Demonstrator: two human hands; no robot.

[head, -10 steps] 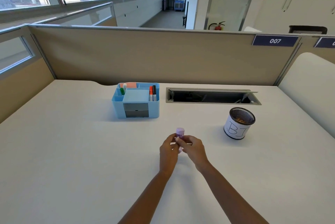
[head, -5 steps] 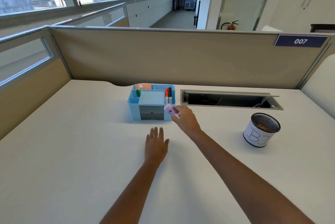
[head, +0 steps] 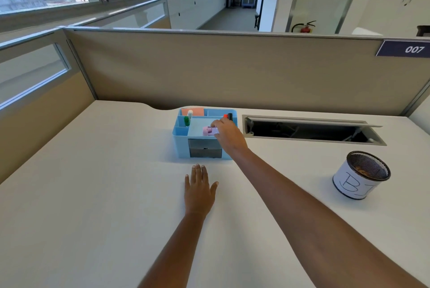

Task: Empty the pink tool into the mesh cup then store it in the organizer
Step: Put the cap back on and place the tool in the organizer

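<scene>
The right hand (head: 229,135) reaches over the light blue plastic desk organizer (head: 204,135) and pinches the small pink tool (head: 210,131) between its fingertips, holding it lying sideways just above the organizer's flat middle section; whether the tool touches that surface cannot be told. The left hand (head: 199,188) lies flat and open, palm down, on the white table (head: 93,194), just in front of the organizer's dark drawer (head: 204,148). Red and black markers (head: 228,116) stand in the organizer's right rear compartment, a green-and-white marker (head: 188,118) in its left one. The black mesh cup wrapped in white paper (head: 361,174) stands well to the right of the organizer.
</scene>
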